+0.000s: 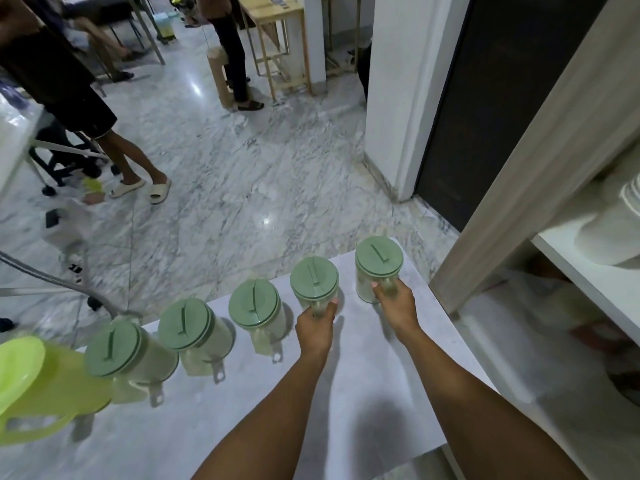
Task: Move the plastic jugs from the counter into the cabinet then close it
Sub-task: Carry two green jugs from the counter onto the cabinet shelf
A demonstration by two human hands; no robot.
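Several clear plastic jugs with sage-green lids stand in a row along the far edge of the white counter [263, 420]. My right hand [394, 303] is closed around the handle of the rightmost jug [378, 261]. My left hand [317, 323] grips the handle of the neighbouring jug [313, 280]. Three more such jugs stand to the left, the nearest [254, 303], then one [184, 325], then one [112, 349]. A lime-green jug [38, 386] sits at the far left. The cabinet [588, 271] stands open on the right, its white shelf showing.
White dishes [613, 223] sit on the cabinet's upper shelf, and dim items lie below it. The cabinet's door edge [530, 161] rises just right of the counter. People stand on the marble floor beyond, near a wooden table [273, 15] and a wheeled chair [62, 157].
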